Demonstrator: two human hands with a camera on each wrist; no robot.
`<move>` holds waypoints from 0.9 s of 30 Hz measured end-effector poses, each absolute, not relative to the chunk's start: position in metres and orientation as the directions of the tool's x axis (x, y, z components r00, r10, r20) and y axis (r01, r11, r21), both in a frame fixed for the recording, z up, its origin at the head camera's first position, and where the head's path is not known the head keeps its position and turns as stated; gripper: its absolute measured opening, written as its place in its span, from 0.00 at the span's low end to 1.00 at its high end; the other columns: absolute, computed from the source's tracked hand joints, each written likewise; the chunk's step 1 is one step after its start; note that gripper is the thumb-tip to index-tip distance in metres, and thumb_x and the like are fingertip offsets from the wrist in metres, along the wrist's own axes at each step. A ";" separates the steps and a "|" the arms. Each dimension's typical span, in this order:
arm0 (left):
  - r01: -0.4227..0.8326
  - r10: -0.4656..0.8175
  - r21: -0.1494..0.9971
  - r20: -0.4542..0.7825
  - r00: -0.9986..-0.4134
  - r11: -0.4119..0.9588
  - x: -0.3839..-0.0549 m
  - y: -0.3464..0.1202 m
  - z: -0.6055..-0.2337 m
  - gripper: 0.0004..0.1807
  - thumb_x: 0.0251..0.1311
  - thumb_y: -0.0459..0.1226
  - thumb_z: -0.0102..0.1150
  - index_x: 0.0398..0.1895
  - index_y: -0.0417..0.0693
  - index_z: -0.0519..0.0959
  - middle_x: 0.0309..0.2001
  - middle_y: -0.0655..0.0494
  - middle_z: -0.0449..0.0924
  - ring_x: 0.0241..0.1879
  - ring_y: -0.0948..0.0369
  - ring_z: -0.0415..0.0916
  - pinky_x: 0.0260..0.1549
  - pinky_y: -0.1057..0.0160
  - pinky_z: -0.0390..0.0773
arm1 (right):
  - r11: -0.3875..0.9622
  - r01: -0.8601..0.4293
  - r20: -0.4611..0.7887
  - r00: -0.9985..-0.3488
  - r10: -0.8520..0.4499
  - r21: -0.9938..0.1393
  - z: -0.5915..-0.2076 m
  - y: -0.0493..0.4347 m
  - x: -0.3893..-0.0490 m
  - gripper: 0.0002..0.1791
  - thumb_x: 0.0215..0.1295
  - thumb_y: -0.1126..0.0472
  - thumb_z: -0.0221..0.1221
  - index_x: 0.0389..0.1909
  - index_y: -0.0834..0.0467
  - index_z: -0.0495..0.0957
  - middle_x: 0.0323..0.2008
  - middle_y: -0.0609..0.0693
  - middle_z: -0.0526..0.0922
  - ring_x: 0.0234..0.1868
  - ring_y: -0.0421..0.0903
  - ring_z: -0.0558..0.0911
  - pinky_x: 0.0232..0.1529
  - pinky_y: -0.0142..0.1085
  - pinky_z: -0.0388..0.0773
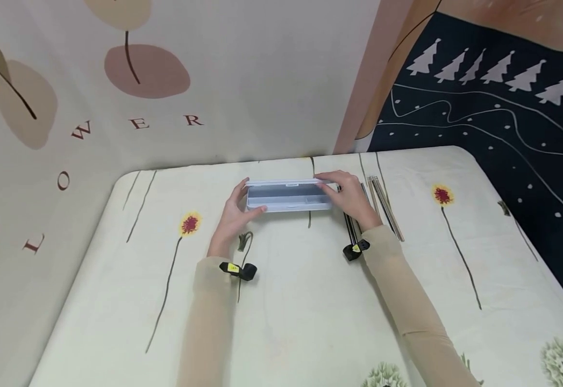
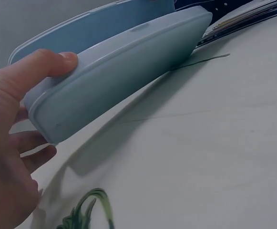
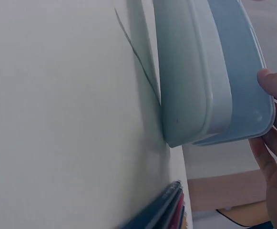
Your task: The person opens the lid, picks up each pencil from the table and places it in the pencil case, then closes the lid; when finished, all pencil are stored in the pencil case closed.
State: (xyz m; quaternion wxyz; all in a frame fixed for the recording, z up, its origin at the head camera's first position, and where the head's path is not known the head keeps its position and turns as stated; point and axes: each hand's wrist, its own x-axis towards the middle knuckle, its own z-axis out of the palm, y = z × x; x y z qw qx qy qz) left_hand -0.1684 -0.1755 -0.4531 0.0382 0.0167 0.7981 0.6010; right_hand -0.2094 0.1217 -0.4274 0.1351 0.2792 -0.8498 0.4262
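Note:
A pale blue pencil case with its hinged lid raised is at the far middle of the bed-like surface, and its bare interior shows in the head view. My left hand grips its left end; the thumb presses the front rim, and the other fingers are round the end and behind. In the left wrist view the case is tilted, its near end lifted off the cloth. My right hand pinches the lid at its right end. The lid's edge lies between that thumb and fingers in the right wrist view.
Several slim sticks lie to the right, some partly under the right hand and wrist. Coloured ends of sticks show in the right wrist view. A flower-print cloth covers the surface; curtains hang behind it.

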 end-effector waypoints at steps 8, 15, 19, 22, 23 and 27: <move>-0.130 0.116 0.955 -0.165 -0.980 0.265 -0.175 -0.183 -0.458 0.56 0.53 0.38 0.71 0.78 0.52 0.42 0.76 0.49 0.46 0.74 0.57 0.40 0.70 0.60 0.43 | 0.383 -0.436 0.362 -0.897 -0.253 -0.814 -0.425 0.114 -0.217 0.13 0.64 0.64 0.62 0.48 0.62 0.83 0.47 0.57 0.84 0.47 0.51 0.80 0.49 0.49 0.74; -0.095 0.160 0.905 -0.175 -0.971 0.414 -0.173 -0.182 -0.458 0.60 0.52 0.36 0.70 0.78 0.52 0.35 0.76 0.51 0.43 0.74 0.56 0.37 0.70 0.54 0.38 | 0.254 -0.240 0.189 -0.959 -0.211 -0.937 -0.423 0.110 -0.228 0.15 0.67 0.61 0.60 0.51 0.62 0.82 0.52 0.55 0.82 0.48 0.44 0.77 0.51 0.38 0.71; -0.068 0.165 0.906 -0.149 -0.975 0.418 -0.171 -0.180 -0.460 0.60 0.52 0.32 0.69 0.78 0.58 0.35 0.76 0.53 0.45 0.74 0.56 0.38 0.70 0.51 0.40 | 0.204 -0.242 0.203 -0.959 -0.196 -0.949 -0.421 0.106 -0.233 0.16 0.70 0.61 0.57 0.54 0.63 0.79 0.55 0.56 0.79 0.43 0.46 0.74 0.44 0.32 0.68; -0.076 0.158 0.907 -0.154 -0.975 0.414 -0.170 -0.180 -0.461 0.59 0.53 0.31 0.67 0.78 0.58 0.36 0.76 0.54 0.44 0.74 0.57 0.36 0.70 0.52 0.39 | 0.209 -0.253 0.221 -0.961 -0.163 -0.945 -0.412 0.098 -0.231 0.16 0.71 0.63 0.54 0.54 0.67 0.78 0.54 0.61 0.78 0.42 0.51 0.72 0.42 0.32 0.66; -0.080 0.155 0.907 -0.157 -0.975 0.413 -0.170 -0.180 -0.461 0.59 0.53 0.31 0.67 0.78 0.58 0.36 0.76 0.54 0.44 0.74 0.57 0.36 0.70 0.52 0.38 | 0.215 -0.252 0.223 -0.963 -0.148 -0.944 -0.412 0.096 -0.233 0.16 0.72 0.62 0.53 0.54 0.68 0.78 0.54 0.61 0.78 0.41 0.52 0.70 0.41 0.32 0.65; -0.092 0.145 0.904 -0.167 -0.975 0.417 -0.169 -0.180 -0.460 0.58 0.53 0.31 0.67 0.78 0.56 0.36 0.77 0.54 0.41 0.74 0.58 0.33 0.70 0.53 0.36 | 0.260 -0.198 0.182 -0.980 -0.081 -0.945 -0.417 0.089 -0.243 0.17 0.73 0.59 0.52 0.54 0.66 0.77 0.54 0.59 0.78 0.46 0.49 0.72 0.46 0.34 0.67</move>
